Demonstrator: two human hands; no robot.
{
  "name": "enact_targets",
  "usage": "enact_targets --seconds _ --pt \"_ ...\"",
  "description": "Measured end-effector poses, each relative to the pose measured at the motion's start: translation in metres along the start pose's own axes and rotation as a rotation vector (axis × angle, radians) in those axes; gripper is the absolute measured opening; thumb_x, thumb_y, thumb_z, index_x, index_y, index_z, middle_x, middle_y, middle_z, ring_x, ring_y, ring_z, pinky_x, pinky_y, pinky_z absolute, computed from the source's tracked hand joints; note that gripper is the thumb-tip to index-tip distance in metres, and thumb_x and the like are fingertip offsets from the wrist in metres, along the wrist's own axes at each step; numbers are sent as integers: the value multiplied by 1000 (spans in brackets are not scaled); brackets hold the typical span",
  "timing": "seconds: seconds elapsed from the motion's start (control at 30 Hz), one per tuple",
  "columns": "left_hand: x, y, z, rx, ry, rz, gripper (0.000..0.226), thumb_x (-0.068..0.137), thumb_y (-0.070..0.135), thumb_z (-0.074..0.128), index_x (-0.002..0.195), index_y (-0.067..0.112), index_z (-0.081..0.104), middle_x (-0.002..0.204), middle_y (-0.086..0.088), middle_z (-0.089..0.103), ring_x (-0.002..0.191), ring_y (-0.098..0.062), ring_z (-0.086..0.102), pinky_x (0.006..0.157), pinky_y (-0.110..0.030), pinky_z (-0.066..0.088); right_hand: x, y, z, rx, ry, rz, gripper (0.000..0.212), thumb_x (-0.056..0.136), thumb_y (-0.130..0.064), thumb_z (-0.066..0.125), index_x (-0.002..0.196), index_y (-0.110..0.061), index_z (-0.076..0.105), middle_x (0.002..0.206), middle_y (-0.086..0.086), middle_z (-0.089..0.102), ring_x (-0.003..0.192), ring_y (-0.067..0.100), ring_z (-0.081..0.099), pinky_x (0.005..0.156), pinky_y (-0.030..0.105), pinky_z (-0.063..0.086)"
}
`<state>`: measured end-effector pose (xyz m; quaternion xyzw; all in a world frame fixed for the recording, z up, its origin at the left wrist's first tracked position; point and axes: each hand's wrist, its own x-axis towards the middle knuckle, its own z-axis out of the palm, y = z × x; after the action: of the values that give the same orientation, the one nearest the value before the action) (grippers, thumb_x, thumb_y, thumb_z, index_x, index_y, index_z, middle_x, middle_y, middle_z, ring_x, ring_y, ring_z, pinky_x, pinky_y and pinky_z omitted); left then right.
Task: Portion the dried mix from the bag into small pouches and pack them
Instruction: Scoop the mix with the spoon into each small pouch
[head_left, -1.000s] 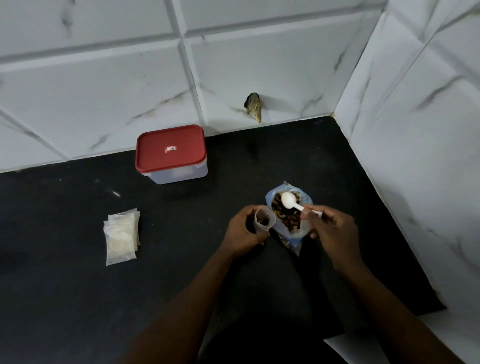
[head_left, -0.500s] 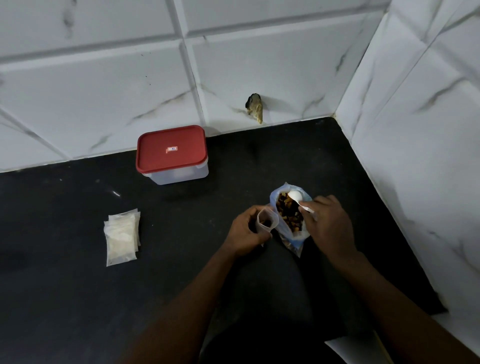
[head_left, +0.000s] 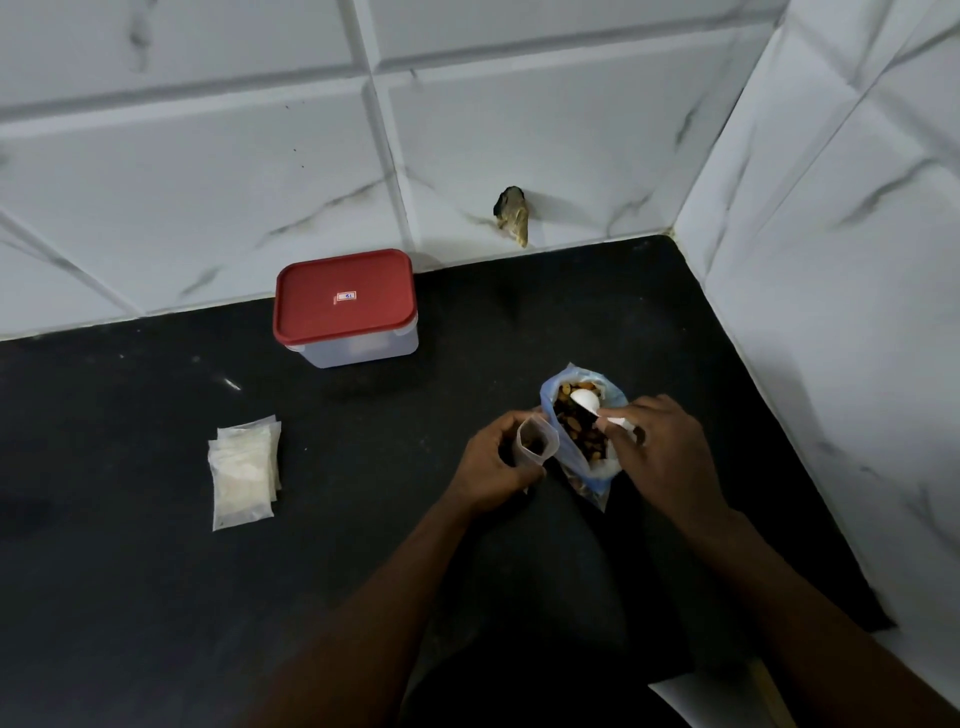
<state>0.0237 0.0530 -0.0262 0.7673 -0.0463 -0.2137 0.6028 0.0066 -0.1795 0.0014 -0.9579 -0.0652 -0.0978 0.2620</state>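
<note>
On the black countertop (head_left: 156, 597), at about 4 o'clock from the red-lidded container (head_left: 345, 306), your left hand (head_left: 493, 467) curls around a small clear pouch (head_left: 536, 444), pinching it upright with its mouth open and a little dark mix already at the bottom. Just beside it at 3 o'clock, the blue bag of dried mix (head_left: 584, 431) leans open, and your right hand (head_left: 660, 452) pinches the handle of a white plastic spoon (head_left: 586, 401) whose bowl sits in the bag's mouth. The risk is spillage: the pouch mouth looks narrower than a heaped spoon, so an overfull scoop or a tilt in transit would likely scatter pieces onto the counter. The bag appears unsupported, and a hard dig could tip it. Well away at 9 o'clock, a stack of flat white pouches (head_left: 244, 470) lies clear.
</note>
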Motion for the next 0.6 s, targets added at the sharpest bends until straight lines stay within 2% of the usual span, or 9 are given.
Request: enact_targets --seconds 0.1,0.17,0.3,0.37,0.47,0.6 --pt "-2 1 0 -7 2 -1 58 82 -5 73 130 25 61 125 12 65 114 6 62 87 -11 52 6 7 1 -10 8 46 22 92 -24 61 104 -11 74 94 4 70 90 14 61 73 29 51" --pt "-2 1 0 0 3 3 58 82 -6 72 130 26 61 124 11 65 114 5 62 87 -12 52 8 7 4 -37 -16 48 21 92 -23 62 104 -11 75 94 5 70 90 17 62 73 28 49" --pt "-2 3 -1 -9 0 -2 56 82 -7 71 127 26 62 123 10 66 112 2 64 86 -14 54 2 -2 9 0 -96 68 23 92 -26 61 107 -14 73 102 2 71 97 14 63 81 30 53" --pt "-3 3 -2 -16 4 -2 55 83 -7 71 126 27 62 121 9 67 110 1 65 85 -15 55 0 -4 6 82 -66 80 20 91 -24 65 105 -13 74 99 1 72 94 10 65 81 28 55" --pt "-4 0 -2 -34 11 -15 55 83 -7 71 127 24 63 120 9 67 105 0 67 83 -18 58 2 -3 -5 154 53 98 12 89 -12 73 100 -8 77 93 3 74 87 11 67 75 18 49" --pt "-3 -2 -1 -21 12 -11 55 82 -6 72 128 23 62 121 8 67 109 -1 66 84 -17 56 6 2 -7 130 91 88 11 88 -11 74 98 -8 78 91 5 75 84 15 68 74 28 54"
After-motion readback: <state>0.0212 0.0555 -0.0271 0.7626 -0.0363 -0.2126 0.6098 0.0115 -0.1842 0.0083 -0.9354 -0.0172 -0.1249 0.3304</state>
